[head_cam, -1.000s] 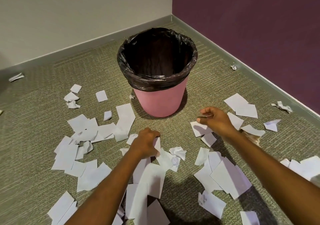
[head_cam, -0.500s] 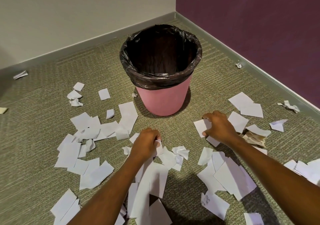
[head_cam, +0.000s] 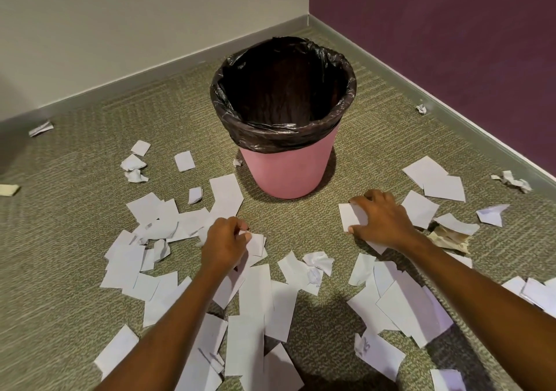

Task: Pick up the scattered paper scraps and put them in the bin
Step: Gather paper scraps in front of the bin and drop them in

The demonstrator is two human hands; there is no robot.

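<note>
Near the carpet's (head_cam: 75, 240) far corner stands my pink bin (head_cam: 285, 174), lined with a black bag, upright. White paper scraps (head_cam: 258, 294), flat and crumpled, litter the floor before it. My left hand (head_cam: 224, 244) pinches a small bundle of scraps; my right hand (head_cam: 380, 220), fingers spread, presses one white scrap (head_cam: 349, 214) flat.
</note>
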